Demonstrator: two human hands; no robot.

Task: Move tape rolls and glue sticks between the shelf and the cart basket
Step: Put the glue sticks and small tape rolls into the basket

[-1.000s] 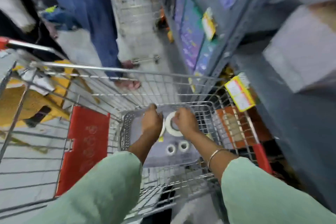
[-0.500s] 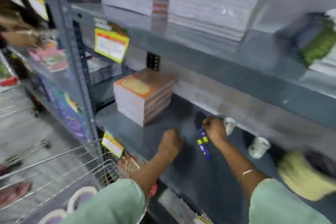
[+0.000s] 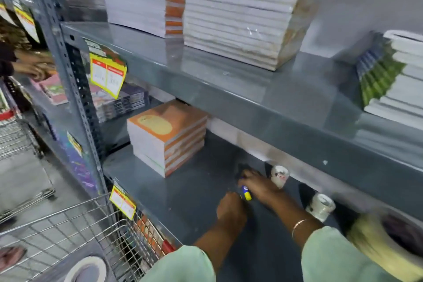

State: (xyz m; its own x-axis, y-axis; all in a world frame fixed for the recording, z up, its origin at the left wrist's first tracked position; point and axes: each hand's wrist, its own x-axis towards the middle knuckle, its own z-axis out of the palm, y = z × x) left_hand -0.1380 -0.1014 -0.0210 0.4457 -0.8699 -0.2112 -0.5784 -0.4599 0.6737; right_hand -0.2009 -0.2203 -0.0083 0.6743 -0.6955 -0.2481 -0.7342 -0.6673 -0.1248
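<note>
Hands meet low on the grey metal shelf. The right hand lies fingers-down over a blue-and-yellow glue stick, apparently pinching it, though blur hides the grip. The left hand is curled just beside it; whether it holds anything cannot be told. Two small white tape rolls stand behind. A large white tape roll lies in the wire cart basket.

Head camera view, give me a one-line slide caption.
Both hands, right hand and left hand, gather a glue stick on the grey shelf beside tape rolls.
</note>
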